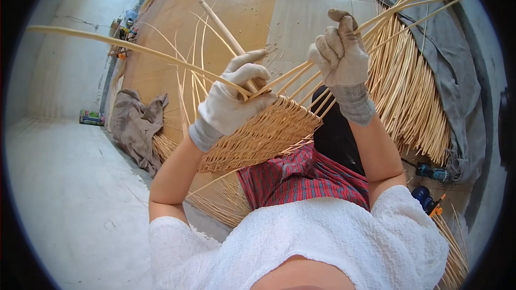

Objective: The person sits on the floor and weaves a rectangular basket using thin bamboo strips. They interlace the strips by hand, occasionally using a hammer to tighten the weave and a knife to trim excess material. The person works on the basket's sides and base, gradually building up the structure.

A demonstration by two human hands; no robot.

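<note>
A half-woven wicker panel [258, 134], perhaps the side of a basket, leans over my lap with loose stakes standing out of its upper edge. My left hand [228, 102], in a pale work glove, is closed on that edge, with a thick wooden stick [217, 24] and a long willow rod [107, 41] passing through its grip. Up and to the right, my gloved right hand [341, 56] is closed around several willow rods. Their free ends [414, 4] fan out to the upper right, while their other parts run down to the weave. Fingers partly hide the crossing near my left thumb.
A large bundle of peeled rods [411, 86] lies at the right beside grey cloth [457, 48]. Near it are a blue power tool [432, 172] and a dark blue object [423, 197]. Brown cloth [137, 123] covers more rods at the left, next to a white wall [64, 182].
</note>
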